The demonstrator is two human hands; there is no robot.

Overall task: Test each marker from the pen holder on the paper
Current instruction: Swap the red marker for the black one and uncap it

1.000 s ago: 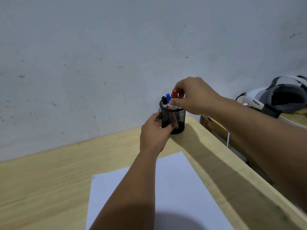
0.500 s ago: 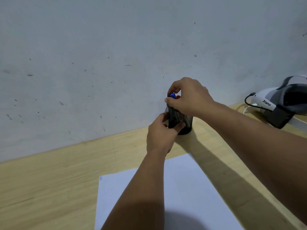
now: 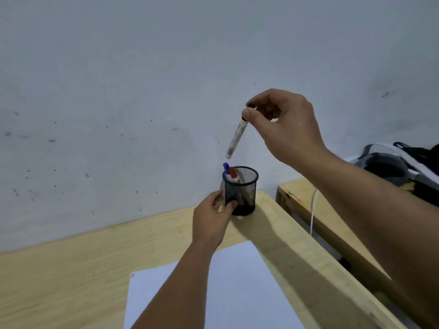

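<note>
A black mesh pen holder (image 3: 242,188) stands at the far right corner of the wooden table (image 3: 71,257), against the wall. My left hand (image 3: 211,222) grips its lower left side. A blue-capped marker (image 3: 226,167) and a red-capped marker (image 3: 233,172) lean inside it. My right hand (image 3: 282,127) pinches the dark cap end of a white-barrelled marker (image 3: 236,138), which hangs tilted in the air above the holder, clear of its rim. A white sheet of paper (image 3: 237,288) lies on the table near me, with small red marks at its top left corner.
The grey wall rises right behind the holder. To the right, across a gap, a second wooden surface (image 3: 308,205) carries a white and grey headset (image 3: 392,165) with black straps. A white cable (image 3: 313,214) hangs into the gap.
My right hand has risen from the holder's rim, drawing a white marker with a dark cap up and out. My left hand keeps its hold on the holder.
</note>
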